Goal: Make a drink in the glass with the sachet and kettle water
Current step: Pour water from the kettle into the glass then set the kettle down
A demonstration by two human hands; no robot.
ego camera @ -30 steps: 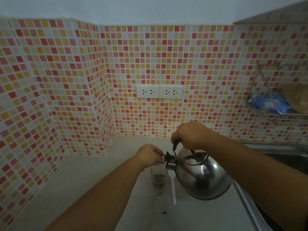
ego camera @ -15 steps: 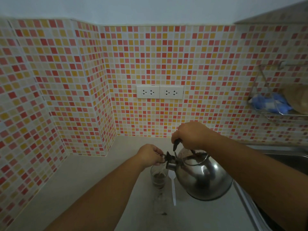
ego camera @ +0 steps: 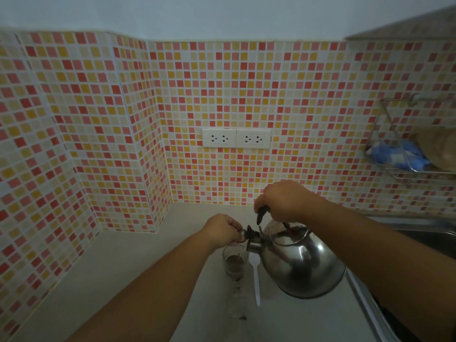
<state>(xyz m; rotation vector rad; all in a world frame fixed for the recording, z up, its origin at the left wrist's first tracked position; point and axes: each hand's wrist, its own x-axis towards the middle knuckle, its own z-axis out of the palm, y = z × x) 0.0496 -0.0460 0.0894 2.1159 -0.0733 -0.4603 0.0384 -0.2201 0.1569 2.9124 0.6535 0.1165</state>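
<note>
A steel kettle (ego camera: 299, 265) hangs tilted to the left, its spout right over a clear glass (ego camera: 234, 264) on the counter. The glass holds a little brown liquid or powder at the bottom. My right hand (ego camera: 282, 201) grips the kettle's black handle from above. My left hand (ego camera: 223, 232) pinches the black spout cap, holding it up. A white plastic spoon (ego camera: 256, 277) lies on the counter between glass and kettle. A pale, empty-looking sachet (ego camera: 238, 304) lies flat in front of the glass.
The pale counter (ego camera: 123, 267) runs into a tiled corner at the left. Two white wall sockets (ego camera: 236, 138) sit above the hands. A wire rack (ego camera: 414, 154) with a blue cloth hangs at the right, above a steel sink edge (ego camera: 365, 304).
The kettle has shifted very slightly right, showing more of the spoon. Both hands keep their grips.
</note>
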